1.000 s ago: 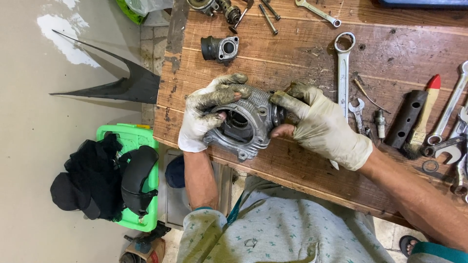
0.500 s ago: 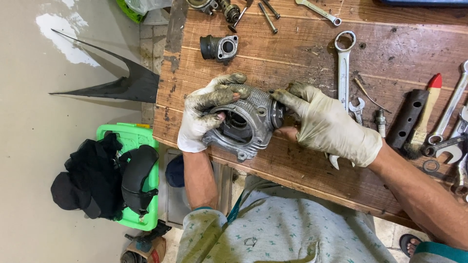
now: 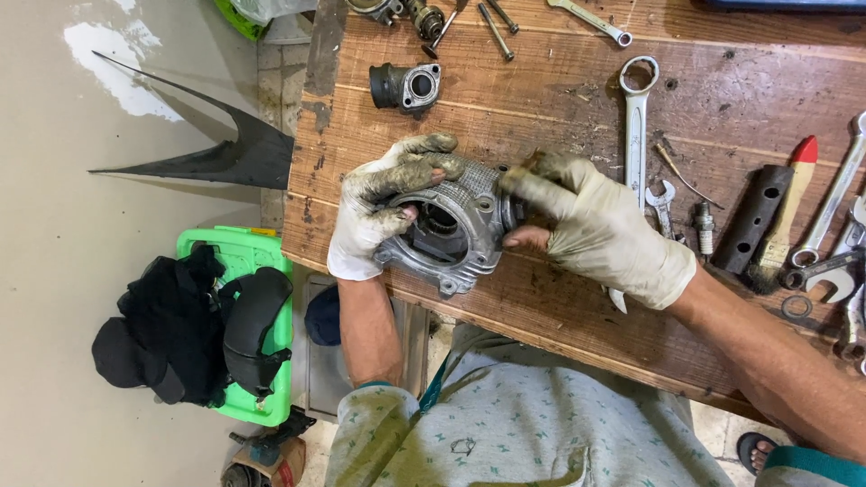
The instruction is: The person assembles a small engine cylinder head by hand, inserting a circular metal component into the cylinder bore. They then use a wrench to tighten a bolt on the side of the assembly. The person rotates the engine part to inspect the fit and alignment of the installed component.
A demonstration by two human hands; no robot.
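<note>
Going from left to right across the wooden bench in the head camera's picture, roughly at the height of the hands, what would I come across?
Left hand → grey metal engine part held in both hands → right hand → small spark plug → black perforated tube → red-tipped brush → spanners at the far right.

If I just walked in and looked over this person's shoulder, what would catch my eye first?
Two grimy gloved hands, left hand and right hand, grip a finned grey metal engine part at the near edge of a worn wooden workbench. Spanners lie scattered to the right. On the floor at left, a bright green crate holds black items.
</note>
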